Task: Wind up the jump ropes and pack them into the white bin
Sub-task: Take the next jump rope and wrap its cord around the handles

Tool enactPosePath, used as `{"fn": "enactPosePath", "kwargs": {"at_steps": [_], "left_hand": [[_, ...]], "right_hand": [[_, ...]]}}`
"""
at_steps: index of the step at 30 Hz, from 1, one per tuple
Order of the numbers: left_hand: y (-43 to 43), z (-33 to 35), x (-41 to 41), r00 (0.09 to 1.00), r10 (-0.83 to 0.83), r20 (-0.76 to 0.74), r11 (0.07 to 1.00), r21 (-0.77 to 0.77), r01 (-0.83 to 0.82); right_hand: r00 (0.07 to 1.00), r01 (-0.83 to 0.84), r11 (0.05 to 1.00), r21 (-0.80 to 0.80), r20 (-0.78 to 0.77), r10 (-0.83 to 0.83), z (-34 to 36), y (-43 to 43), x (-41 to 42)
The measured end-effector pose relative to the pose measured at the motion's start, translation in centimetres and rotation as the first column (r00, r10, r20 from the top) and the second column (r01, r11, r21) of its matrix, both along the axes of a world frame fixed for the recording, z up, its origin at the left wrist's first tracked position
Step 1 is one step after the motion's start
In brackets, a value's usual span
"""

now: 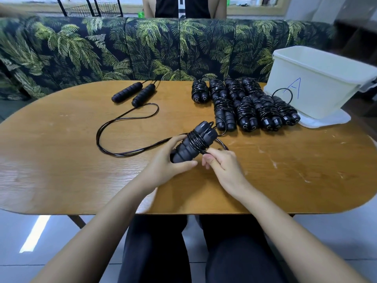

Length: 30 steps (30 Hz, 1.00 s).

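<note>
Your left hand (171, 162) grips the jump rope handles (188, 147), and your right hand (224, 170), just beside it, pinches the cord (198, 140).

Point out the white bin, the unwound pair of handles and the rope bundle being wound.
white bin (295, 72), head view, front wall above the blue letter.
unwound pair of handles (143, 94), head view, middle of the nearer handle.
rope bundle (196, 139), head view, coiled cord across the grips.
</note>
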<state>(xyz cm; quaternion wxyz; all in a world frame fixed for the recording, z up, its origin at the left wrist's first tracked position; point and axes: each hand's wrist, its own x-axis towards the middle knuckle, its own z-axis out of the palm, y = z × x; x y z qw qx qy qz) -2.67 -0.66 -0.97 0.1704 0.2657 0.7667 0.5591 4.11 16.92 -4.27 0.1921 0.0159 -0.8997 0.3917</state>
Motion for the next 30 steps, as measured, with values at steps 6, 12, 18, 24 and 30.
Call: {"fn": "enactPosePath", "kwargs": {"at_steps": [6,12,18,24,30], "left_hand": [[-1.7,2.9,-0.9,0.995,0.08,0.064,0.992,0.095,-0.086],[-2.9,4.1,-0.6,0.953,-0.212,-0.218,0.964,-0.205,0.168],[-1.8,4.8,-0.9,0.749,-0.384,-0.54,0.836,-0.547,0.034],[-0.4,4.9,-0.8,0.553,-0.469,-0.689,0.666,-0.687,-0.291],[0.2,4.0,-1.1,0.657,-0.059,-0.751,0.795,-0.434,-0.424]], "right_hand": [[0.918,-0.281,0.932,-0.228,0.221,0.331,0.1,0.6,0.6],[0.847,-0.373,0.928,0.019,0.414,0.332,4.0,4.8,-2.9],[0.813,-0.535,0.687,0.492,0.52,0.261,8.7,4.6,-6.3],[0.917,-0.381,0.554,0.74,0.378,0.127,10.6,2.6,-6.3],[0.985,-0.086,0.738,0.669,0.166,-0.036,10.3,0.3,-3.7]]}}
